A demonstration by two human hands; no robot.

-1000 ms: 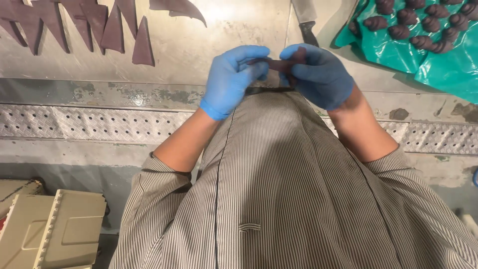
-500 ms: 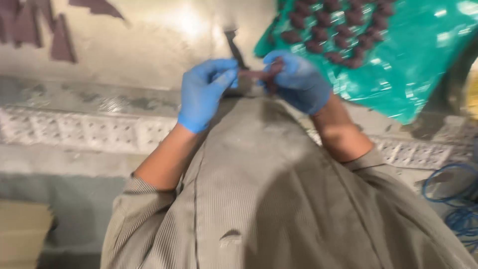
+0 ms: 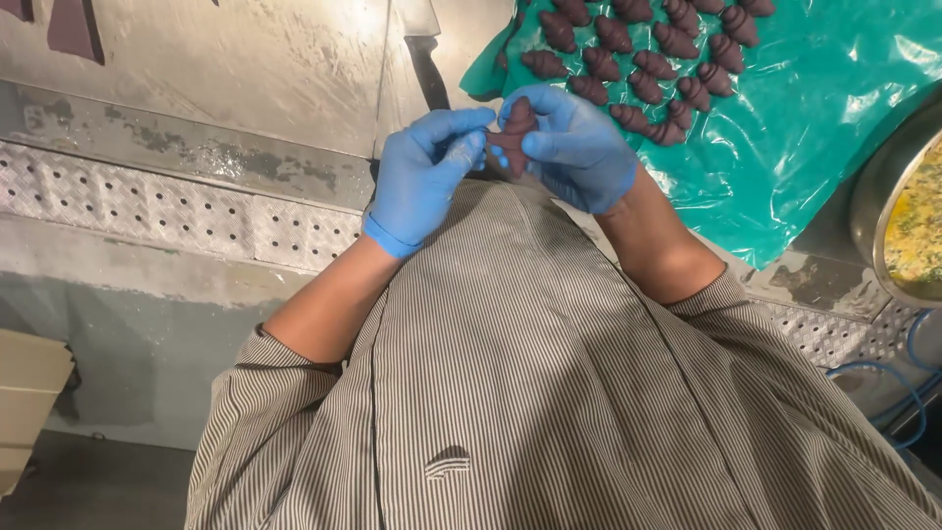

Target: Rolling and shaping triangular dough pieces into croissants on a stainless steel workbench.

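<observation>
Both gloved hands met just above the striped shirt [image 3: 549,393], at the near edge of the metal worktop [image 3: 245,69]. The left hand [image 3: 424,177], in a blue glove, had its fingers curled, the fingertips pinching one end of a small dark brown rolled dough piece [image 3: 514,132]. The right hand [image 3: 574,147], gloved the same, was closed around the other side of that dough piece, its thumb lying across the front. The dough piece stood roughly upright between the two hands, held clear of the worktop.

Just beyond the dough piece, and partly behind the right hand, a green plastic sheet [image 3: 814,128] lay on the worktop. Rows of finished dark rolled pieces [image 3: 648,49] sat on that sheet, close together, the nearest just beside the right hand's fingers. Past the sheet, further from the dough piece, the rim of a round metal pan [image 3: 868,206] showed, with a yellowish mixture inside. Well away from the dough piece, at the worktop's far corner, flat dark triangular cut-outs [image 3: 74,29] lay.
</observation>
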